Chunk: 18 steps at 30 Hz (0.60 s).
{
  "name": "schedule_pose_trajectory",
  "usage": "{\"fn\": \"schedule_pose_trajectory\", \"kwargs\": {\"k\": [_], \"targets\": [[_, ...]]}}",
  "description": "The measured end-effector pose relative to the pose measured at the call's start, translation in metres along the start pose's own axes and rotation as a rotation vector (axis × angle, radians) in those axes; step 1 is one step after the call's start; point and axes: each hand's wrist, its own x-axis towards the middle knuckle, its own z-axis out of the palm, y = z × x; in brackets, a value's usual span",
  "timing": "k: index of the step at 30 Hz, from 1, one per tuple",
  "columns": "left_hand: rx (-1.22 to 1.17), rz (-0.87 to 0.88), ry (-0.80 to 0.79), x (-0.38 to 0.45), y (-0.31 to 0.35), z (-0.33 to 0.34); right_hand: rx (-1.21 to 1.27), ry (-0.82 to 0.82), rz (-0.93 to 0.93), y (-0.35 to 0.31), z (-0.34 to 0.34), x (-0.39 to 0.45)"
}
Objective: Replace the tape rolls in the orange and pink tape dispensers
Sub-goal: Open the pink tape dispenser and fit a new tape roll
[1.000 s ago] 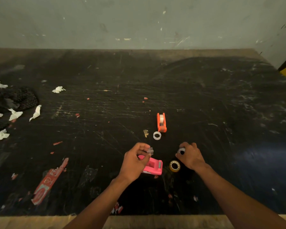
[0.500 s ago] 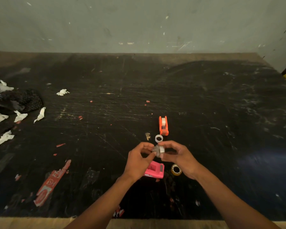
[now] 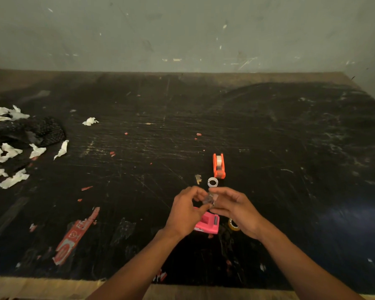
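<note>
The orange tape dispenser (image 3: 218, 166) stands on the black table with a clear tape roll in it. An empty white tape core (image 3: 212, 182) lies just in front of it. The pink tape dispenser (image 3: 208, 223) lies near me, partly under my hands. My left hand (image 3: 187, 210) and my right hand (image 3: 236, 207) meet above it, both pinching a small clear tape roll on a grey hub (image 3: 210, 199). A yellowish tape roll (image 3: 233, 224) lies right of the pink dispenser, half hidden by my right hand.
Torn white paper scraps (image 3: 7, 152) and a black mesh cloth (image 3: 30, 131) lie at the far left. A red torn label (image 3: 74, 237) sticks to the table at lower left. A small tape scrap (image 3: 198, 179) sits left of the white core. The wall is behind the table.
My right hand came from the table with a small roll and joined my left hand above the pink dispenser. Both hands now hold the piece together, slightly closer than before.
</note>
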Motion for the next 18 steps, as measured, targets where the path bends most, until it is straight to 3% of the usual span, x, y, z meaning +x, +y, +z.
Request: {"fn": "schedule_pose_trajectory", "kwargs": {"k": [5, 11, 18], "targets": [[-0.068, -0.031, -0.078, -0.001, 0.000, -0.005, 0.002, 0.029, 0.036, 0.000, 0.001, 0.003], [-0.212, -0.222, -0.122, 0.003, -0.008, -0.012, -0.066, -0.001, 0.026, -0.005, 0.001, 0.004], [-0.253, -0.279, -0.132, 0.010, -0.013, -0.016, -0.291, 0.005, -0.050, -0.006, 0.004, 0.008]]}}
